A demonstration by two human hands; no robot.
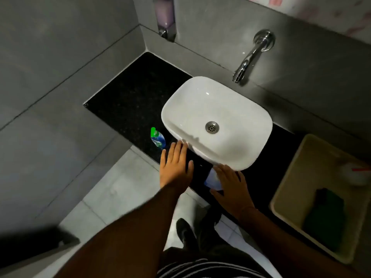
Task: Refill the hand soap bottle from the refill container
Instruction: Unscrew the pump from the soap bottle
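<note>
A hand soap bottle (157, 138) with a green pump top and blue label stands on the black counter (130, 101), left of the white basin (216, 121). My left hand (175, 168) is flat and open on the counter edge, just right of and below the bottle, fingers touching the basin's rim. My right hand (230, 187) lies open over a pale blue and white refill container (211, 178), which it mostly hides at the counter's front edge below the basin. Whether the hand grips the container is not clear.
A chrome tap (251, 57) juts from the grey wall above the basin. A wall soap dispenser (165, 17) hangs at the back left. A beige bin (321, 197) holding green cloth sits on the right. My shoes stand on the tiled floor (120, 187).
</note>
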